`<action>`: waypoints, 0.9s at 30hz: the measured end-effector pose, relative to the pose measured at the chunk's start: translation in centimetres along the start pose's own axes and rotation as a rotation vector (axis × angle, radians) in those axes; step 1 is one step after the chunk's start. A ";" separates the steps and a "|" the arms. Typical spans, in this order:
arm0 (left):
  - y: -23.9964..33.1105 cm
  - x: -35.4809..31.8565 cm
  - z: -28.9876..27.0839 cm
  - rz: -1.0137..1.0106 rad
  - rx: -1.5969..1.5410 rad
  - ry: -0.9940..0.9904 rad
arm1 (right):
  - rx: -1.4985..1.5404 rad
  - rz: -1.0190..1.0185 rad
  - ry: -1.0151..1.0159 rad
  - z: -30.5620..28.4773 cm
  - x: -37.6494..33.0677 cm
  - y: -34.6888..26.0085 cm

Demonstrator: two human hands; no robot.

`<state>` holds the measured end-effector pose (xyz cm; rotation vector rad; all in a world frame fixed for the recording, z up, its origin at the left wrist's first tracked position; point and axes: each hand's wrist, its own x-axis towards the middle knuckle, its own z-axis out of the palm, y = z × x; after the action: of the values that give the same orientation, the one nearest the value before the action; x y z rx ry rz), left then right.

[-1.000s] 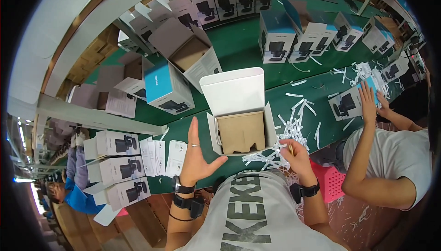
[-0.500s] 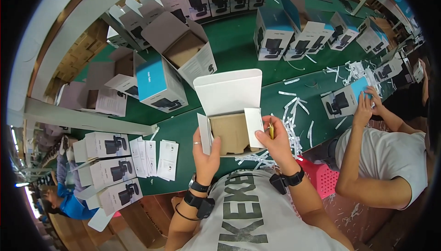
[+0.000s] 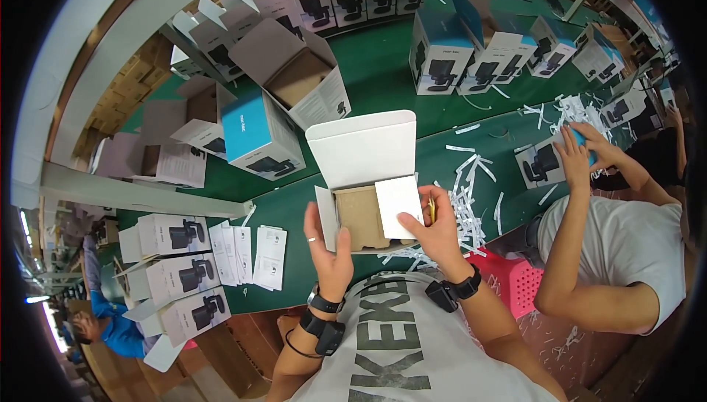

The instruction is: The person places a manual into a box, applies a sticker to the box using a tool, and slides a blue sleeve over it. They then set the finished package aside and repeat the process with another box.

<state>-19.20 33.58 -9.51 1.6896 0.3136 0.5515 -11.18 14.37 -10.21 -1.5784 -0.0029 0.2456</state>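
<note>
"Starting with the biggest thing, what carries all this?"

"A long green counter (image 3: 294, 214). A co-worker (image 3: 618, 269) is at its near edge, on the right. Printed upright boxes (image 3: 313, 1) line its far edge, and three boxes (image 3: 188, 277) stand by its left end."

"And the one being worked on?"

"The open white box (image 3: 322, 207) is at the near edge, right in front of the person. Its lid (image 3: 361, 148) stands raised on the far side, and a brown insert (image 3: 357, 214) fills what shows of the inside. Anything beneath that is hidden."

"The hands?"

"The left hand (image 3: 329, 251) is spread, thumb away from the fingers, around the box's near left corner; I can't tell how firmly it touches. The right hand (image 3: 440, 229) is curled, its thumb against the right flap (image 3: 398, 203)."

"So how far along is it?"

"Partway closed, I'd judge. The insert is in and the right flap tilts inward over it. The left flap is upright and the lid is up, so both are yet to be shut."

"Anything smaller?"

"White leaflets (image 3: 269, 257) lie toward the counter's left end. Between the right hand's fingers is a small yellow item (image 3: 432, 208), too small to identify. Thin paper shreds (image 3: 464, 214) litter the counter right of the box."
</note>
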 end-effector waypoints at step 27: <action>2.8 2.1 -0.7 0.545 0.921 -0.611 | -0.789 -0.396 -0.012 -1.1 1.2 -5.3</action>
<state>-18.02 34.67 -6.25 2.7643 -0.4289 0.2407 -9.01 13.58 -5.11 -2.3106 -0.4671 -0.0782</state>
